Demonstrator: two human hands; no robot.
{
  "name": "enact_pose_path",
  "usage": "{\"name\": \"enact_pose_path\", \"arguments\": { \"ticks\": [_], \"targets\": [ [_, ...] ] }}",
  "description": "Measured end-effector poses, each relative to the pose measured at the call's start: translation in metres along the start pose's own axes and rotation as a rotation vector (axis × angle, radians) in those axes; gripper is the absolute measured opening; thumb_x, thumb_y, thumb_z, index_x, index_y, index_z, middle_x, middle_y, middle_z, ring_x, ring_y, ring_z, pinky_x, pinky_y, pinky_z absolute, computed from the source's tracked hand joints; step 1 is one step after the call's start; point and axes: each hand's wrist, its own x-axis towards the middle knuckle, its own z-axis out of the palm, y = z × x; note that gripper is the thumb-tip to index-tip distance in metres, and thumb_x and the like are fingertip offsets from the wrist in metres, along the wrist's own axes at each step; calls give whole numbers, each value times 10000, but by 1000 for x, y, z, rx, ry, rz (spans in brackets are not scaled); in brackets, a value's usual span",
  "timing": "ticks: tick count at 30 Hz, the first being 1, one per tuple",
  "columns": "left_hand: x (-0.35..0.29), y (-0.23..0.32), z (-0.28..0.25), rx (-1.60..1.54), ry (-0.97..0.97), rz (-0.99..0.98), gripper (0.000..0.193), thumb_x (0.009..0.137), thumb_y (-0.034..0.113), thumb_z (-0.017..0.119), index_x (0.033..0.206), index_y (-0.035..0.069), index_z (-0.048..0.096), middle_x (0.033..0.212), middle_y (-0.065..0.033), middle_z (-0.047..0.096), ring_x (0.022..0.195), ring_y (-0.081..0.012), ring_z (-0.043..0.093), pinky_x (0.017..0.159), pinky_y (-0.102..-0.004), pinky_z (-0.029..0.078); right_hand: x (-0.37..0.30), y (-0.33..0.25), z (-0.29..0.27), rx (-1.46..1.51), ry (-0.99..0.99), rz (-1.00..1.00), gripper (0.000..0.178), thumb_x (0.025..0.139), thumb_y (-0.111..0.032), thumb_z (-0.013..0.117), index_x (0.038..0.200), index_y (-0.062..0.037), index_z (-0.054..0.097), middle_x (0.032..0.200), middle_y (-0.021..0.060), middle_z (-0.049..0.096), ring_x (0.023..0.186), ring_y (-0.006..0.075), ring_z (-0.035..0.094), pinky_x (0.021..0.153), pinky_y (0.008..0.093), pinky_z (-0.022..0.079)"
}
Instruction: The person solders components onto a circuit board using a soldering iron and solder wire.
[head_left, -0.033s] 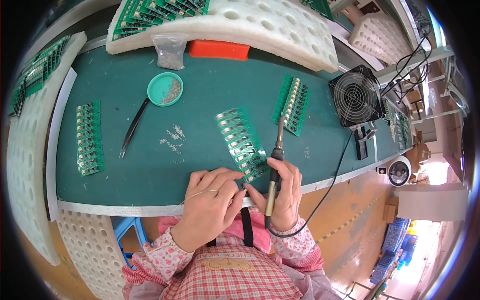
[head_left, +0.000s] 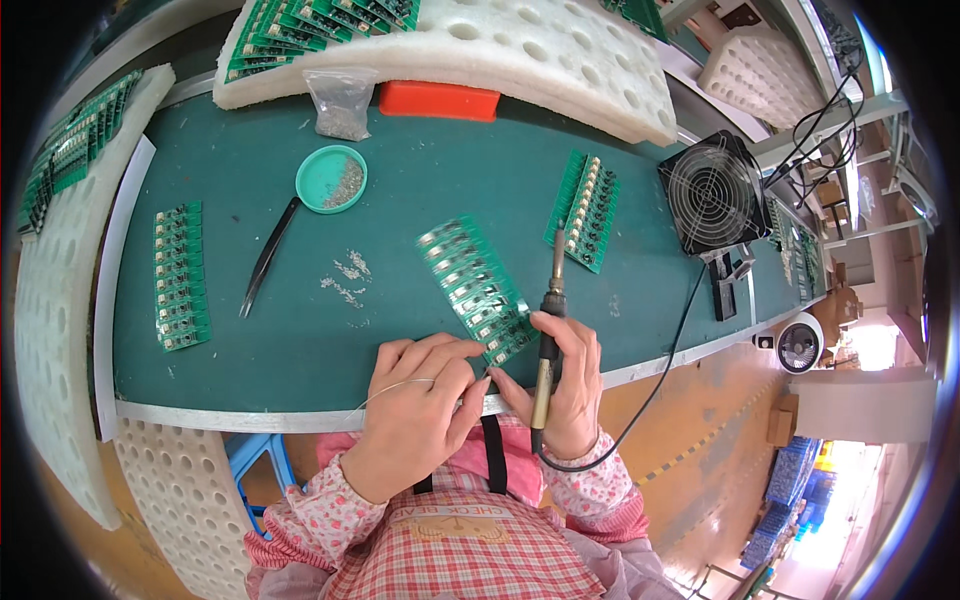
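Observation:
My left hand (head_left: 415, 415) is closed at the near corner of a green circuit board (head_left: 472, 285) with rows of small components. A thin wire (head_left: 393, 387), like solder wire, runs across its fingers. My right hand (head_left: 570, 400) grips a soldering iron (head_left: 552, 302), whose metal tip points away over the table. The right thumb reaches toward the board's near end, close to the left fingertips; whether it touches the board is hard to tell. Beyond the iron's tip, two more circuit boards (head_left: 596, 215) lie overlapping.
A green dish (head_left: 315, 178) of tiny parts stands left of centre, black tweezers (head_left: 268, 258) against it. Loose parts (head_left: 350, 275) lie nearby. Another board (head_left: 180, 280) lies far left. A fan (head_left: 712, 190) stands right. Behind are a red box (head_left: 438, 100), a bag (head_left: 340, 105) and foam (head_left: 560, 60).
The far end of the circuit board has swung slightly to the left, and the board looks sharper now. Both hands and the soldering iron have barely shifted.

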Motion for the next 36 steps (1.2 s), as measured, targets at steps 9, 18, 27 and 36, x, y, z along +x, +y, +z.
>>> {"name": "enact_pose_path", "arguments": {
  "ticks": [9, 18, 27, 36],
  "targets": [
    [5, -5, 1, 57, 15, 36, 155, 814, 60, 716, 822, 67, 562, 1111, -52, 705, 1050, -275, 655, 886, -429, 439, 2, 5, -22, 65, 1, -159, 556, 696, -98, 870, 1187, -38, 617, 1008, 121, 657, 872, 299, 634, 767, 388, 510],
    [3, -8, 1, 88, -18, 60, 130, 825, 86, 718, 855, 57, 595, 1129, -39, 678, 1091, -227, 627, 915, -411, 434, -32, -16, -30, 194, 210, -258, 218, 672, 21, 727, 863, -29, 633, 541, 8, 506, 394, 169, 476, 389, 291, 365],
    [2, -8, 2, 66, 4, 57, 132, 821, 72, 716, 844, 60, 587, 1104, -40, 681, 1072, -225, 637, 908, -410, 434, -31, -23, -28, 201, 148, -240, 236, 674, 39, 742, 873, -26, 631, 551, 23, 521, 410, 189, 510, 398, 292, 390],
    [1, -9, 1, 70, -2, 58, 133, 816, 79, 722, 852, 59, 596, 1103, -43, 676, 1070, -222, 634, 906, -409, 434, -27, -24, -26, 160, 124, -254, 225, 671, 33, 746, 860, -29, 640, 559, 22, 542, 428, 181, 533, 396, 286, 395]
  ]
}}
